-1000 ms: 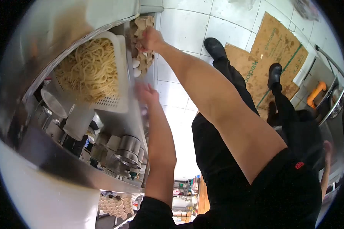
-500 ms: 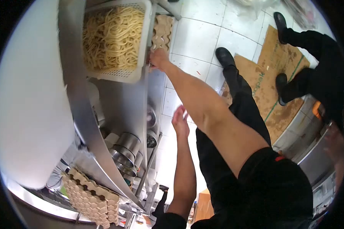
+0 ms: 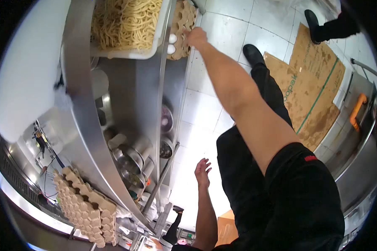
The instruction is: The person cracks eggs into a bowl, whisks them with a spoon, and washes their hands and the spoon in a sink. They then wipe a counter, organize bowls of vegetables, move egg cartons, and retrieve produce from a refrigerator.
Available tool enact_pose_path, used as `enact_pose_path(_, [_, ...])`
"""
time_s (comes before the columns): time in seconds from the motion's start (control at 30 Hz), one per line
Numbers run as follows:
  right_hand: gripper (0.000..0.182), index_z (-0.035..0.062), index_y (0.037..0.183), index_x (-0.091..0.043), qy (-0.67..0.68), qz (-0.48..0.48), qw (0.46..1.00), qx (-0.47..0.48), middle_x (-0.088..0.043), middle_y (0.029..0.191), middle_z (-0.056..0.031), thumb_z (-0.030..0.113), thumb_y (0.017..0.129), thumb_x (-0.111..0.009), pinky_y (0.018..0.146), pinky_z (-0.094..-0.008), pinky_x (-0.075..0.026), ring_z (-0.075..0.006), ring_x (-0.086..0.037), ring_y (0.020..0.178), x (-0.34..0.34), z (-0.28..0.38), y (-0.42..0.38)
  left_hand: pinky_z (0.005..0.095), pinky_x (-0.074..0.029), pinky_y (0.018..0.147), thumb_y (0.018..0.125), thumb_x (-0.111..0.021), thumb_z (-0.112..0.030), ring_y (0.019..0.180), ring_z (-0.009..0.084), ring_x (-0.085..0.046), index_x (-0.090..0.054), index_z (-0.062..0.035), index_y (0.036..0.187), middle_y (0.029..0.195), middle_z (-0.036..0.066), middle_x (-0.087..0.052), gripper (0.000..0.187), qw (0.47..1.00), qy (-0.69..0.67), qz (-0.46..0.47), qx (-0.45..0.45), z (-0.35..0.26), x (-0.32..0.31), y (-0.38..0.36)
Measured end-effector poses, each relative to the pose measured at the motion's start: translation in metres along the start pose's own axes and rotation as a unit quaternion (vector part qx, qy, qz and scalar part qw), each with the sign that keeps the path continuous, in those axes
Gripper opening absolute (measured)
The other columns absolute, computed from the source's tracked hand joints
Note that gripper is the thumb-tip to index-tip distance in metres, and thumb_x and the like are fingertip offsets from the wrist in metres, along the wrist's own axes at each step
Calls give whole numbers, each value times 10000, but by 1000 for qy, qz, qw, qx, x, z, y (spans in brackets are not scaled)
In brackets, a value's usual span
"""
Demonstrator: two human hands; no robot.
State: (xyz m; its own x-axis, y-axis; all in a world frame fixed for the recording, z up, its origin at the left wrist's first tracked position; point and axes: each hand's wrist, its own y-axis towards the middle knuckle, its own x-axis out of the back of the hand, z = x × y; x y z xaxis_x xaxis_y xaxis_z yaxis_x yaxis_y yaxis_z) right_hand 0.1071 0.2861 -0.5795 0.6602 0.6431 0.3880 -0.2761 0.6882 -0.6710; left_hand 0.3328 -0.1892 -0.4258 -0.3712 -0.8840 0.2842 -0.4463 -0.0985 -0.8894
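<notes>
A grey-brown cardboard egg tray (image 3: 182, 19) lies on the lower metal shelf, at the upper middle of the view. Two white eggs (image 3: 171, 44) show in it near its close end. My right hand (image 3: 197, 37) is at the tray's outer edge, its fingers closed over the rim; the fingertips are partly hidden. My left hand (image 3: 202, 172) hangs over the white floor, fingers loosely bent and apart, holding nothing. Thick pale noodles (image 3: 127, 25) fill a white plastic basket (image 3: 142, 54) on the shelf above the egg tray.
Metal pots (image 3: 127, 161) and bowls (image 3: 166, 119) stand along the shelves. Stacked empty egg trays (image 3: 83, 209) sit at lower left. Flattened cardboard (image 3: 310, 92) covers floor tiles at right. Another person's shoe (image 3: 312, 25) is at top right. An orange handle (image 3: 357, 111) is at far right.
My right hand has shifted from the egg tray's near end to its outer edge, uncovering two eggs. My left hand is lower and farther from the shelf. The view has shifted; the other person moved away.
</notes>
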Motion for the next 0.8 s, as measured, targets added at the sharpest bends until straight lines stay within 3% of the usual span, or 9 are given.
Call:
enact_pose_path(0.07, [453, 34, 995, -532, 260, 137, 956, 5, -610, 819, -92, 435, 803, -616, 660, -362, -506, -220, -599, 674, 28, -27, -19, 316, -467, 792, 931, -502, -232, 949, 198, -577, -509, -17, 1203, 1119, 105, -591, 347, 996, 69, 39, -44, -14, -1, -24])
enact_pose_path(0.2, [461, 71, 1125, -478, 404, 240, 875, -117, -581, 932, -95, 446, 863, -541, 661, -359, -485, -225, -566, 763, 105, -109, -157, 283, -471, 760, 921, -518, -204, 847, 153, -580, -542, 2, 1163, 1012, 100, -619, 318, 959, 130, 151, -204, -99, 7, -132])
enact_pose_path(0.27, [471, 117, 1162, -465, 455, 204, 847, -185, -550, 1090, -102, 479, 865, -517, 688, -355, -482, -222, -562, 848, 136, -158, -240, 277, -462, 792, 906, -540, -179, 851, 160, -585, -561, 8, 1135, 967, 95, -627, 296, 934, 142, 158, -287, -146, 33, -195])
enact_pose_path(0.4, [398, 135, 1029, -500, 480, 231, 811, -241, -567, 1036, -75, 480, 838, -553, 653, -328, -462, -220, -547, 877, 193, -212, -361, 261, -453, 684, 899, -547, -235, 665, 100, -496, -588, 4, 912, 759, 40, -549, 243, 827, -9, -149, -543, -196, 127, -284])
enact_pose_path(0.47, [345, 134, 1011, -502, 379, 237, 859, -249, -583, 950, -68, 428, 844, -565, 604, -319, -475, -200, -574, 777, 209, -180, -378, 249, -415, 607, 889, -542, -230, 639, 101, -475, -557, -20, 994, 768, 14, -528, 236, 763, -163, -349, -520, -197, 175, -304])
enact_pose_path(0.53, [289, 129, 1025, -504, 285, 285, 898, -176, -587, 877, -66, 351, 851, -570, 522, -295, -472, -169, -570, 637, 221, -155, -371, 280, -437, 654, 837, -605, -270, 779, 112, -498, -507, -77, 1054, 899, 17, -538, 307, 730, -264, -442, -450, -182, 222, -295])
enact_pose_path(0.6, [238, 118, 1011, -512, 176, 299, 934, -83, -584, 843, -67, 294, 859, -560, 468, -280, -447, -149, -556, 585, 243, -119, -367, 335, -433, 725, 800, -648, -392, 863, 134, -481, -499, -94, 1068, 971, 23, -527, 428, 732, -350, -418, -408, -170, 243, -278])
enact_pose_path(0.67, [242, 110, 1008, -513, 107, 258, 960, -18, -586, 826, -65, 290, 853, -560, 465, -279, -433, -145, -543, 582, 263, -102, -347, 379, -412, 784, 760, -662, -509, 881, 177, -465, -478, -119, 1135, 1028, 37, -511, 571, 797, -461, -205, -332, -174, 250, -247])
enact_pose_path(0.8, [215, 84, 932, -540, 75, 151, 985, 42, -578, 765, -64, 267, 829, -584, 468, -270, -425, -136, -533, 573, 322, -66, -338, 397, -424, 803, 736, -653, -571, 948, 233, -493, -425, -123, 1235, 1111, 66, -502, 708, 788, -508, -63, -342, -224, 227, -205])
